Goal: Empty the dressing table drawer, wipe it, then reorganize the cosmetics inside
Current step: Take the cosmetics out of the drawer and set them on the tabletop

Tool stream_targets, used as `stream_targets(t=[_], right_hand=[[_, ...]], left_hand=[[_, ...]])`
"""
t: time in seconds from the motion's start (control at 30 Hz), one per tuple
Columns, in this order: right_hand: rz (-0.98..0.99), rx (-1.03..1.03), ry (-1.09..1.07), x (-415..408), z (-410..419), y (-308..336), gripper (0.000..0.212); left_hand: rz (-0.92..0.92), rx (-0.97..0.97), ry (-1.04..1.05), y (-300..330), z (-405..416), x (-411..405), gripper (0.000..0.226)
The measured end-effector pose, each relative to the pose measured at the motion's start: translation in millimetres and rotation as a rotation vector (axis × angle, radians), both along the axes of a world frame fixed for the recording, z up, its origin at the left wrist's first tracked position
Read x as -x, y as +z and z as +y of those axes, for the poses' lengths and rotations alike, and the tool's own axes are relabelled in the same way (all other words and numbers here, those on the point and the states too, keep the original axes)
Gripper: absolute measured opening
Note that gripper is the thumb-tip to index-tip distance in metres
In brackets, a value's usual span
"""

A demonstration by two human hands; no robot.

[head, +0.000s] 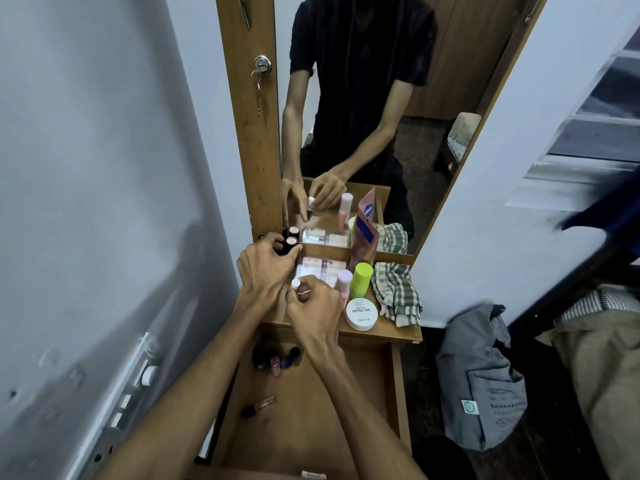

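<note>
The wooden drawer stands pulled out below the dressing table top. Inside it lie several small nail polish bottles at the back left and a slim tube farther forward. My left hand grips a dark round bottle at the top's back left corner. My right hand pinches a small white-capped bottle just in front of it. On the top stand a clear box of pale cosmetics, a pink bottle, a green-capped bottle and a white nail polish remover tub.
A checked cloth lies at the top's right side, beside a tall pink tube. The mirror rises behind, in a wooden frame with a lock and key. White walls flank both sides. A grey bag sits on the floor at right.
</note>
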State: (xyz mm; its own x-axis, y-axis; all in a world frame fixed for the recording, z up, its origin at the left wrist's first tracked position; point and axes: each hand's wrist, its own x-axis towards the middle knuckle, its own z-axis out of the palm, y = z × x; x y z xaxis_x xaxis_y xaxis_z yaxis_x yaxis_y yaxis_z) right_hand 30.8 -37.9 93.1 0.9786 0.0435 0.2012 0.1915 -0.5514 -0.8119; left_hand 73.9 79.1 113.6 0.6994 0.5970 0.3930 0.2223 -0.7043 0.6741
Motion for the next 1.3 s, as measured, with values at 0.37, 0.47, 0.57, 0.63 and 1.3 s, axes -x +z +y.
stream_targets(t=[0.37,0.47,0.57,0.63,1.3], right_hand=[[0.027,0.022,-0.006,-46.4,30.7,25.0,0.012],[0.048,0.035,-0.006,-53.4,36.7,18.4,0.012],[0.075,0.078,-0.003,-58.5,41.9,11.8,0.011],[0.090,0.100,0.002,-61.7,44.1,8.2,0.010],[0.020,0.082,0.018,-40.8,35.8,3.0,0.029]], left_hand=[[-0.199,0.096,-0.011,-26.0,25.5,73.7,0.007],[-0.139,0.093,-0.048,-48.1,32.6,93.8,0.013],[-0.097,0.059,-0.115,-58.6,32.6,110.2,0.014],[-0.068,0.020,-0.156,-62.6,31.9,118.6,0.013],[0.335,-0.164,-0.490,-96.9,24.9,150.8,0.034]])
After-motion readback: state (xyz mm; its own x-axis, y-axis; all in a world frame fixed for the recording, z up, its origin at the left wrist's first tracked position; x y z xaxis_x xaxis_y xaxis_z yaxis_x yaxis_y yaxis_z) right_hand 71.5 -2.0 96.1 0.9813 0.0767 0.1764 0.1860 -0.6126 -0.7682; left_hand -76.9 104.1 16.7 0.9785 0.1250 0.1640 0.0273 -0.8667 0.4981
